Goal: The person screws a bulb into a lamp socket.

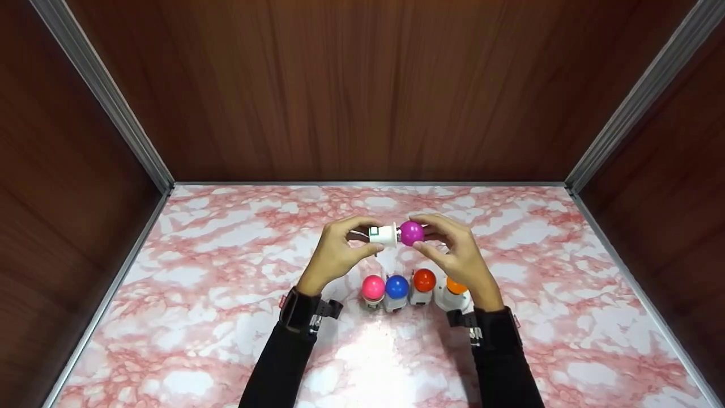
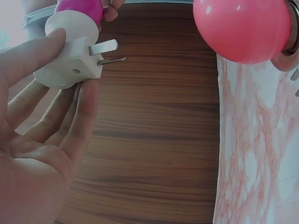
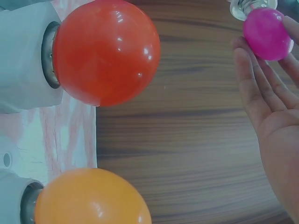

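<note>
Both hands are raised over the table, facing each other. The left hand (image 1: 338, 252) grips a white plug-in bulb socket (image 1: 383, 235) between thumb and fingers; two flat metal prongs (image 2: 103, 47) stick out of its side in the left wrist view. A round magenta bulb (image 1: 412, 233) is pinched by the fingertips of the right hand (image 1: 456, 252). Bulb and socket lie end to end on one line, the bulb's metal base at the socket's mouth, with some of the metal showing in the head and right wrist views.
Nearer the person stand a pink bulb (image 1: 373, 287), a blue bulb (image 1: 397, 287), a red bulb (image 1: 424, 280) and an orange bulb (image 1: 456, 285), each in a whitish holder. Dark wood panels (image 1: 362, 90) enclose the pink-and-white marbled table (image 1: 226, 340) at the back and sides.
</note>
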